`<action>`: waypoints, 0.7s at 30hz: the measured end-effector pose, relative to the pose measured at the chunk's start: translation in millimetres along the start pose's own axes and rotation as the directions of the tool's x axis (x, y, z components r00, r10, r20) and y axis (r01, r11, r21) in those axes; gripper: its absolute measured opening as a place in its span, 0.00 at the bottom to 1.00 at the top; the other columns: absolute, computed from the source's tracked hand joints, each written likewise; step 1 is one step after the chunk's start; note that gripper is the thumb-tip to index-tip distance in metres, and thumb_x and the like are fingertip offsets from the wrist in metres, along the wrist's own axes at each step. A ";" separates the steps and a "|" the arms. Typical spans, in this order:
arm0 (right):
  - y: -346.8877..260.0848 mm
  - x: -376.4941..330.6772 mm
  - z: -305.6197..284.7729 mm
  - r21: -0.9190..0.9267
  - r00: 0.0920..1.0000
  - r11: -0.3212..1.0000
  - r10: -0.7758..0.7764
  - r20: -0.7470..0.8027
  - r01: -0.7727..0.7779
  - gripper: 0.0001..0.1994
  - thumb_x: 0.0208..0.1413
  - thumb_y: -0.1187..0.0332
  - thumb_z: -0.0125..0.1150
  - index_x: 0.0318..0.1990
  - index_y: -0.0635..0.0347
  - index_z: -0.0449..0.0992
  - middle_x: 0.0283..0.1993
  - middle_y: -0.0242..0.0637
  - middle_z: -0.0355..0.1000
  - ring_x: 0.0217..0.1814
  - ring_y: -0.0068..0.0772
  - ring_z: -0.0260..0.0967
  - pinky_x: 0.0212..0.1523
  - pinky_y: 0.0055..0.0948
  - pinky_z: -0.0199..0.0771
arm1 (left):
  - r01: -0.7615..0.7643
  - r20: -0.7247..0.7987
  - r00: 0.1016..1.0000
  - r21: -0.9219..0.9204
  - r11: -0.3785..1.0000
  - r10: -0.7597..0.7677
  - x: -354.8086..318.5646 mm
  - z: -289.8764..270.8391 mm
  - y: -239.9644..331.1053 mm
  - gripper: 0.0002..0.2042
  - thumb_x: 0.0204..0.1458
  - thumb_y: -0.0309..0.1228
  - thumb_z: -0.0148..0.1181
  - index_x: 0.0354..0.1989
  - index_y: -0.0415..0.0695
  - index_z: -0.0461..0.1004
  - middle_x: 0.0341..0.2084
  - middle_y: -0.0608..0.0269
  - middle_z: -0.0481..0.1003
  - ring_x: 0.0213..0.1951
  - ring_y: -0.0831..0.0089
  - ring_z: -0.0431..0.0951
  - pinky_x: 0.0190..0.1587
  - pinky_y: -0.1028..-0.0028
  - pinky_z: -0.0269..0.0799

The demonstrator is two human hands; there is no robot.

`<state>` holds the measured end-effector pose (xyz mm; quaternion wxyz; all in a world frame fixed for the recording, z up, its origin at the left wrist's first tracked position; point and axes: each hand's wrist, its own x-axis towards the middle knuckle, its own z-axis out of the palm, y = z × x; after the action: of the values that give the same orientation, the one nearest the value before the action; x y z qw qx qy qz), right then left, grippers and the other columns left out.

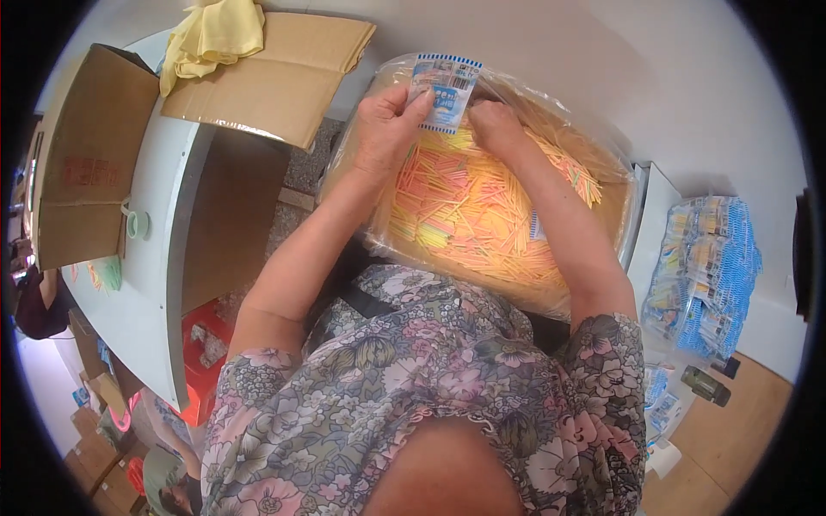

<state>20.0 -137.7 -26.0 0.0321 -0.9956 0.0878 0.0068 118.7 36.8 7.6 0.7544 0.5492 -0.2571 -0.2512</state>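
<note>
My left hand (391,125) pinches a small blue-and-white plastic packet (447,107) by its left side and holds it upright at the far side of the box. Just right of the packet is my right hand (497,127), fingers curled closed; whatever they may hold is hidden. Both hands are above a box (615,211) lined with clear plastic. Thin pink, orange and yellow sticks (456,202) fill it in a loose heap. Another small packet (537,227) lies among the sticks, partly covered by my right forearm.
At right lies a large stack of blue-and-white packets (701,271), with a dark green object (705,385) below. On the left, a white table (159,198) carries an open carton (86,163) and a pale green ring (137,225). A yellow cloth (215,39) drapes over cardboard.
</note>
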 end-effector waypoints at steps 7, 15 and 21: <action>6.9 -16.7 -0.5 0.184 0.987 0.977 0.129 -0.095 -0.110 0.05 0.43 0.72 0.60 0.25 0.65 0.76 0.32 0.49 0.73 0.39 0.52 0.70 0.38 0.43 0.71 | 0.088 0.018 0.996 -0.088 0.992 -0.087 -5.0 6.0 13.2 0.07 0.52 0.27 0.57 0.35 0.37 0.78 0.25 0.73 0.75 0.27 0.89 0.69 0.29 0.84 0.66; 3.9 -59.6 -63.4 0.893 0.907 0.404 0.420 0.012 -0.199 0.09 0.47 0.67 0.63 0.24 0.64 0.76 0.20 0.30 0.70 0.22 0.18 0.66 0.24 0.21 0.66 | -0.026 0.451 0.892 0.130 0.991 -0.036 -9.6 12.6 15.4 0.07 0.49 0.26 0.58 0.33 0.36 0.78 0.36 0.65 0.74 0.38 0.80 0.71 0.39 0.77 0.68; -13.8 -96.8 -61.3 0.988 0.885 0.056 0.454 0.102 -0.143 0.04 0.48 0.72 0.62 0.26 0.61 0.77 0.24 0.25 0.71 0.25 0.14 0.66 0.25 0.19 0.67 | 0.163 0.696 0.672 0.196 0.967 -0.254 -18.0 50.9 18.7 0.09 0.45 0.27 0.62 0.34 0.35 0.78 0.43 0.57 0.73 0.44 0.76 0.72 0.44 0.76 0.69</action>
<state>-72.4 -111.3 37.9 0.6631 -0.6752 0.2782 -0.1641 73.4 18.1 36.9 0.5273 0.4773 -0.4798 -0.5138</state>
